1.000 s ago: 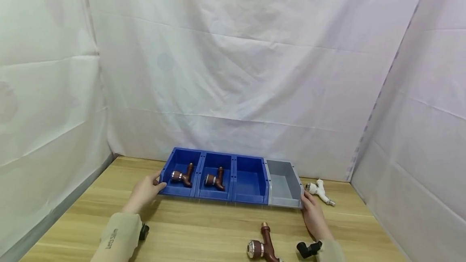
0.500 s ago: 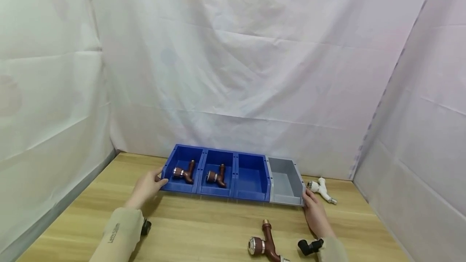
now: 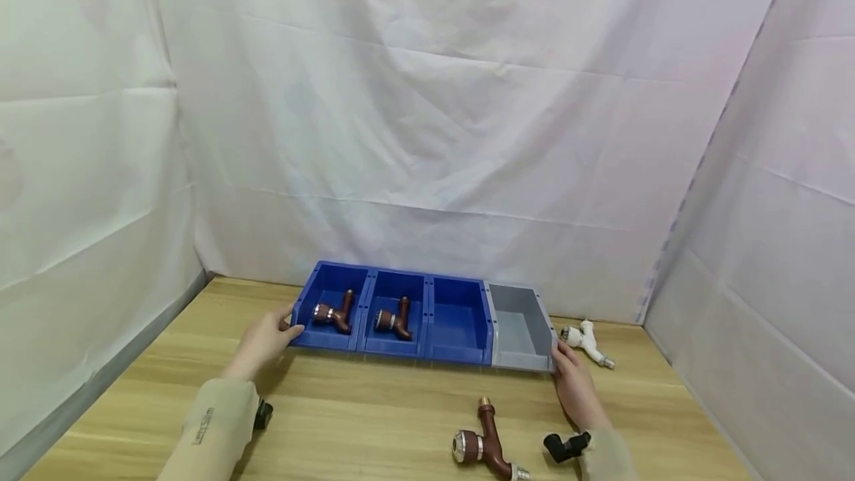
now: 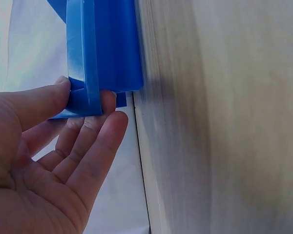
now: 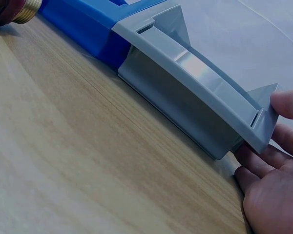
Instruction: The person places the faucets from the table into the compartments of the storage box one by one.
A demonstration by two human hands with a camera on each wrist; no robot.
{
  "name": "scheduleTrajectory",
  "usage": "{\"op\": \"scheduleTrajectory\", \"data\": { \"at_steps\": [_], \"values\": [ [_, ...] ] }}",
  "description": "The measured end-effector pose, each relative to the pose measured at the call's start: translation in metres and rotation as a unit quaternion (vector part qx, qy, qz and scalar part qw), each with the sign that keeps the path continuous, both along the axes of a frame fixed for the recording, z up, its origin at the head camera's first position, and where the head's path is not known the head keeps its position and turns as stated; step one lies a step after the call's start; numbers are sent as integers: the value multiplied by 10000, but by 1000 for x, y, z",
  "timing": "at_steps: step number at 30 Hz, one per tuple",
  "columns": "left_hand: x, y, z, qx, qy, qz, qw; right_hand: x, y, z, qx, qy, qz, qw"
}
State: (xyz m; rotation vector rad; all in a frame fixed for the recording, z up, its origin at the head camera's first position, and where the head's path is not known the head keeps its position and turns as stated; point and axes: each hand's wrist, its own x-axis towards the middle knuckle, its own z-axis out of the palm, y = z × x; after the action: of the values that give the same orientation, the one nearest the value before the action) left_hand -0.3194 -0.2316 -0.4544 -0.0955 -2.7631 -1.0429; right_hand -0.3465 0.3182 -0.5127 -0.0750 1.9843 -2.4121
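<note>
A joined row of plastic bins stands at the back of the table: three blue bins (image 3: 459,351) and one grey bin (image 3: 521,359) at the right end. Brown taps lie in the two leftmost bins, the first tap (image 3: 341,315) and the second tap (image 3: 399,324). My left hand (image 3: 263,340) pinches the front left corner of the row, thumb on the outside and fingers beneath the blue rim (image 4: 83,63). At the other end my right hand (image 3: 576,384) holds the grey bin's front right corner (image 5: 266,117), some fingers under it.
A larger-looking brown tap (image 3: 490,444) lies on the wooden table (image 3: 361,421) at the front. A white tap (image 3: 589,344) lies right of the grey bin. White cloth (image 3: 427,132) hangs close behind the bins and along both sides.
</note>
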Motion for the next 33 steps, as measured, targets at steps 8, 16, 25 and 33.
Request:
{"op": "scheduleTrajectory", "data": {
  "at_steps": [8, 16, 25, 33],
  "values": [
    [7, 2, -8, 13, -61, -35, 10000, 11, 1, -3, -106, -213, -112, 9997],
    [1, -1, -4, 54, 20, -24, 10000, 5, -3, 5, -97, 153, -194, 9996],
    [-1, -1, 0, -29, 18, -65, 10000, 10, -1, 33, 304, 59, -708, 9970],
    [0, -1, -2, 21, 110, -97, 9999, 24, -2, 62, 2235, 393, -705, 9714]
  ]
}}
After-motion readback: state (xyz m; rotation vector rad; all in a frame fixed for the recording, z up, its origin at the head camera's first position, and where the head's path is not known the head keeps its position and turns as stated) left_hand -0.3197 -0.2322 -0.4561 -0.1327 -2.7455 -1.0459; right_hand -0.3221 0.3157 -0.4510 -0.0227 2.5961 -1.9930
